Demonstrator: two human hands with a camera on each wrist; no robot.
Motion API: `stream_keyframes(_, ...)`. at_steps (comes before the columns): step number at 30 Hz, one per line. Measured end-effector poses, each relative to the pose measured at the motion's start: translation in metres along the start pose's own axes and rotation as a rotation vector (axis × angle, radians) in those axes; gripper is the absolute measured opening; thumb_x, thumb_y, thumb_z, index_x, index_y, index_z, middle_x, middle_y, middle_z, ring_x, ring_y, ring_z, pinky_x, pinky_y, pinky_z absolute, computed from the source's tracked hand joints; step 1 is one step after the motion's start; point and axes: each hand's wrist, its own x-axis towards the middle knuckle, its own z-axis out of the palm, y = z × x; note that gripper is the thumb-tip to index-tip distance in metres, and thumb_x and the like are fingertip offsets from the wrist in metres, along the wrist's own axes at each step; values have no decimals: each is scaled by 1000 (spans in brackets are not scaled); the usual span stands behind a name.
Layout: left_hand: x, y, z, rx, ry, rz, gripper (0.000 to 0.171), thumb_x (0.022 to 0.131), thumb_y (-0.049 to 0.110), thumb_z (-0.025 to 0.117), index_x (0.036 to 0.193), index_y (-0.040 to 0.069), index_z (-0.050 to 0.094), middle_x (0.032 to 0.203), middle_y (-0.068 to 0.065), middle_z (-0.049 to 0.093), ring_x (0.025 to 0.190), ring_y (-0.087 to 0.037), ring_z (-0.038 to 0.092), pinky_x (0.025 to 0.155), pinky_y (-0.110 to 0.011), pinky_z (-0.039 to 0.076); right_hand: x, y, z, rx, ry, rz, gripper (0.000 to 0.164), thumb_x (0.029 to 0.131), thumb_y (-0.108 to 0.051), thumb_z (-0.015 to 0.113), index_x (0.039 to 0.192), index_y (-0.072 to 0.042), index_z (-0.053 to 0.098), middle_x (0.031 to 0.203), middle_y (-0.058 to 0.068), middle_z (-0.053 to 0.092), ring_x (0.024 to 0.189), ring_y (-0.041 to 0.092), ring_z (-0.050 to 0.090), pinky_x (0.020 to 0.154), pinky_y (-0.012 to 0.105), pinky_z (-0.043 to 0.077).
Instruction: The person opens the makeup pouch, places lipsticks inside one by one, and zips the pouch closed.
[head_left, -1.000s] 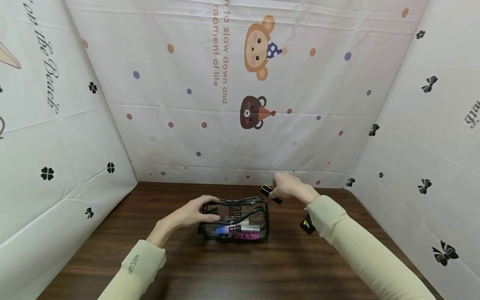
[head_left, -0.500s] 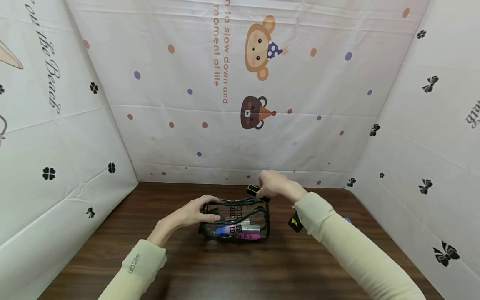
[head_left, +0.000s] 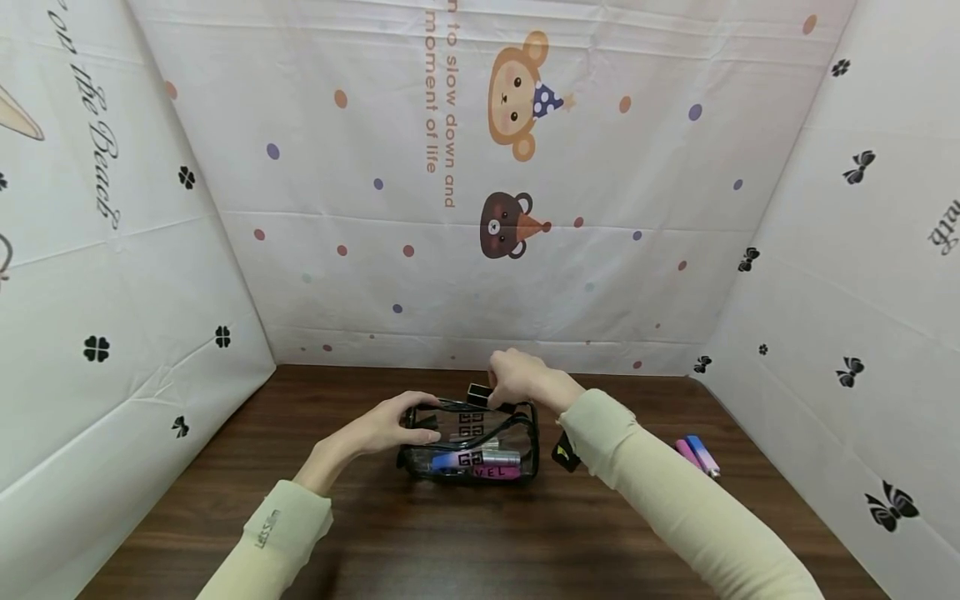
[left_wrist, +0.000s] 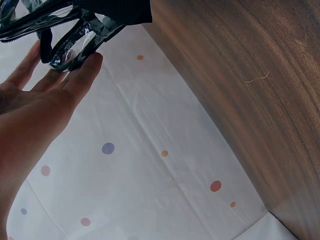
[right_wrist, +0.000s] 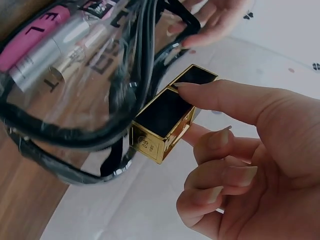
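Note:
A clear cosmetic bag [head_left: 507,437] with black piping stands on the dark wooden table, its zipped top open. My left hand [head_left: 393,423] grips its left end, thumb on the near side; in the left wrist view, fingertips [left_wrist: 90,65] touch the black-edged rim. Inside lie a pink tube [right_wrist: 40,32], a silver tube [right_wrist: 50,52] and a blue-ended tube [head_left: 446,460]. My right hand [head_left: 517,377] pinches a black lipstick [right_wrist: 165,112] with gold edges between thumb and fingers. The lipstick is tilted at the bag's opening, its lower end beside the black rim.
Pink [head_left: 687,454] and blue [head_left: 703,456] tubes lie side by side on the table's right, beyond the right sleeve. A black item [head_left: 566,452] with a yellow mark shows under the right cuff. White printed sheets [head_left: 420,275] wall the table's back and sides.
My right hand has carried the lipstick leftward from right of the bag to over its opening. The pink and blue tubes have come into view behind the sleeve. My left hand stays put.

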Motion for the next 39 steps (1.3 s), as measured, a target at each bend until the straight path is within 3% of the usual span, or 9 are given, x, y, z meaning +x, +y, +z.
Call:
stream_keyframes(3,0,0,0,-5,-3,6,61,88,47,67,140,22,48,150,-9,41,138,-34,39,105,-57,38,1,-3,6,-18,6,-2,23,83,-15,75,67,-13,57,59,-4,49,53,11,41,50,27,30)
stream_keyframes(8,0,-1,0,-11,-7,8,60,88,46,67,140,23,47,150,-9,40,138,-34,39,105,-57,39,3,-7,15,-16,3,-6,24,83,-14,75,66,-13,59,60,-3,51,53,11,43,51,27,33)
stream_keyframes(15,1,-1,1,-5,-5,9,61,88,47,67,140,22,47,149,-8,41,136,-34,41,103,-56,41,5,-9,22,-7,-5,-11,28,84,-15,75,65,-12,54,55,-3,42,51,11,38,49,27,30)
stream_keyframes(22,1,-1,1,7,-3,14,60,88,48,67,140,24,48,149,-8,41,135,-33,42,103,-55,41,6,-6,29,-7,7,-27,19,83,-16,77,74,-13,61,68,-1,57,58,14,49,52,28,36)
stream_keyframes(28,0,0,1,7,2,11,61,87,48,67,140,23,48,149,-8,42,135,-33,42,103,-55,41,5,-3,35,4,5,-45,19,82,-18,78,74,-14,61,71,-1,58,60,14,51,53,28,37)
stream_keyframes(34,0,0,1,24,2,-1,61,87,50,67,139,25,48,149,-6,42,137,-32,40,105,-55,39,-5,12,32,55,90,-62,13,89,-20,69,79,-13,64,67,0,58,54,12,46,49,26,34)
stream_keyframes(39,-1,-1,0,15,-1,-2,63,87,49,67,141,23,47,151,-8,39,139,-34,37,106,-57,37,-18,50,29,70,220,-12,10,92,-19,64,91,-10,67,74,1,64,59,11,53,54,27,44)
